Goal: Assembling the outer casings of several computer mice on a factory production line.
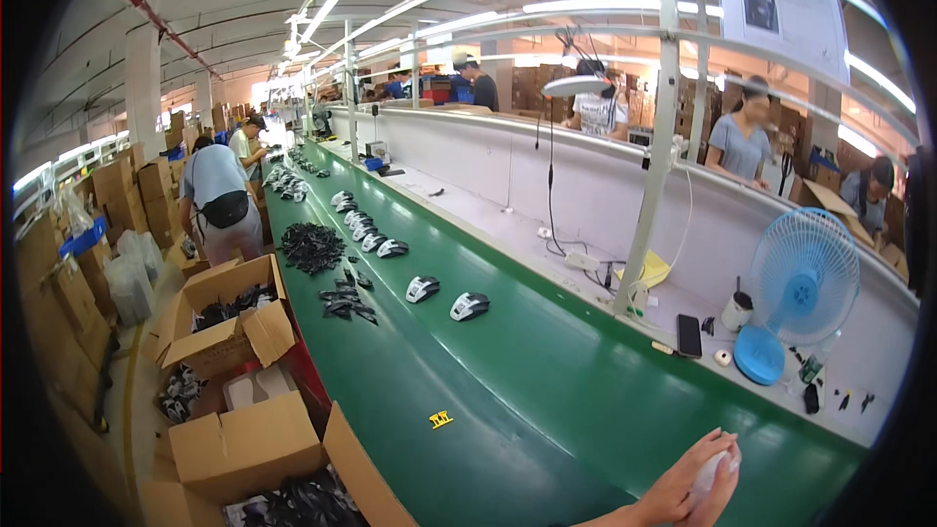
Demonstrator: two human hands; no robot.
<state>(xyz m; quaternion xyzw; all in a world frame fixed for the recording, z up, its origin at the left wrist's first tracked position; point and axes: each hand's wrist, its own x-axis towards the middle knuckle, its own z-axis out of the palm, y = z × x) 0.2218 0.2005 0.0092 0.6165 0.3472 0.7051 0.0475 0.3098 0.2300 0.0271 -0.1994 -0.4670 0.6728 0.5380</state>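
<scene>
At the lower right, above the green belt, my two hands are close together around a whitish, translucent piece (705, 476) whose kind I cannot make out. My left hand (672, 488) comes in from the lower edge with its fingers laid along one side of the piece. On the other side my right hand (723, 496) presses against it, its wrist cut off by the picture's edge. Nearest on the belt lies a small yellow plastic part (440, 420). Farther up sit white-and-black mouse-shaped shells (469, 306), apart from my hands.
The green belt (547, 371) carries a heap of black parts (312, 248). Open cartons (249, 449) with black parts stand along its left side. On the right ledge are a blue fan (802, 278), a phone (689, 336) and a blue dish (758, 355). Several people work beyond.
</scene>
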